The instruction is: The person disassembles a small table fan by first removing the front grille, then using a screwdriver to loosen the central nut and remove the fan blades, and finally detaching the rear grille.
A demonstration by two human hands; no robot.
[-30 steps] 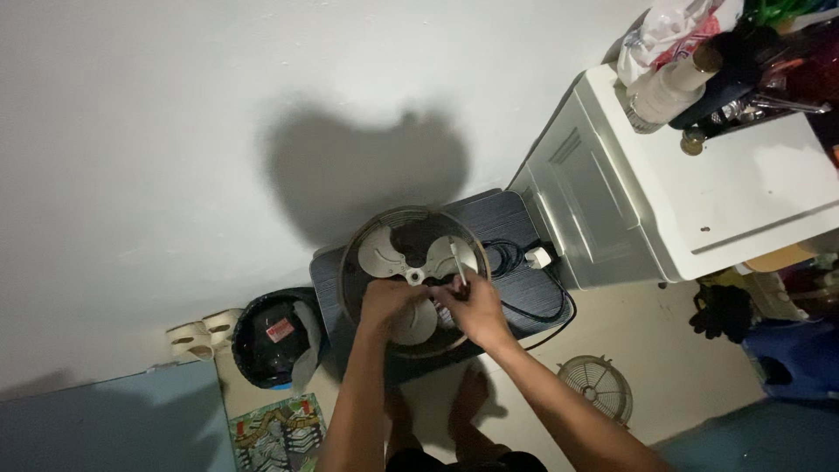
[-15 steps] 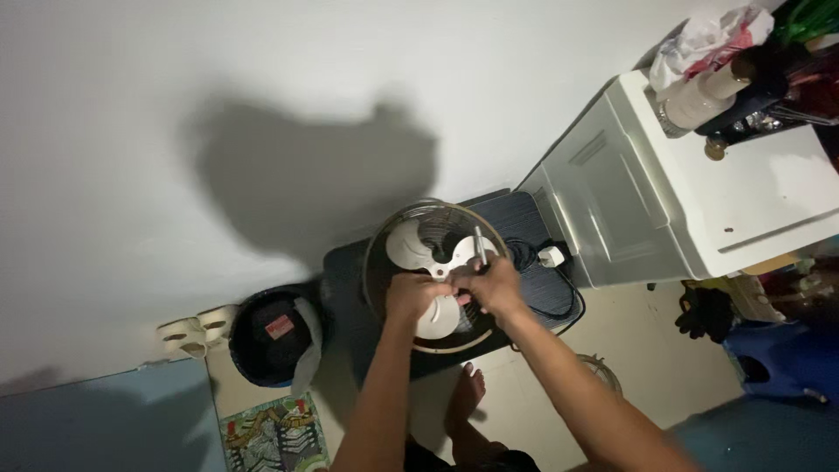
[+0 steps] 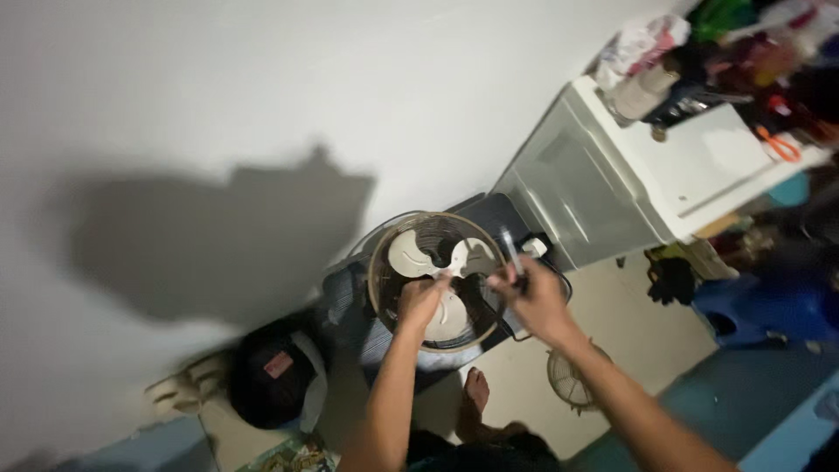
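Fan (image 3: 437, 280) | left hand (image 3: 421, 300) on blade hub | right hand (image 3: 535, 300) grips screwdriver (image 3: 510, 251)

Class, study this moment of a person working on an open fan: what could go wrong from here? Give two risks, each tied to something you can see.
1. The left hand rests at the hub of the white fan blades with no front guard on; a plug and cable lie beside the fan, so a powered fan might strike fingers.
2. The right hand holds a slim tool raised above the rear grille; it may slip and drop.
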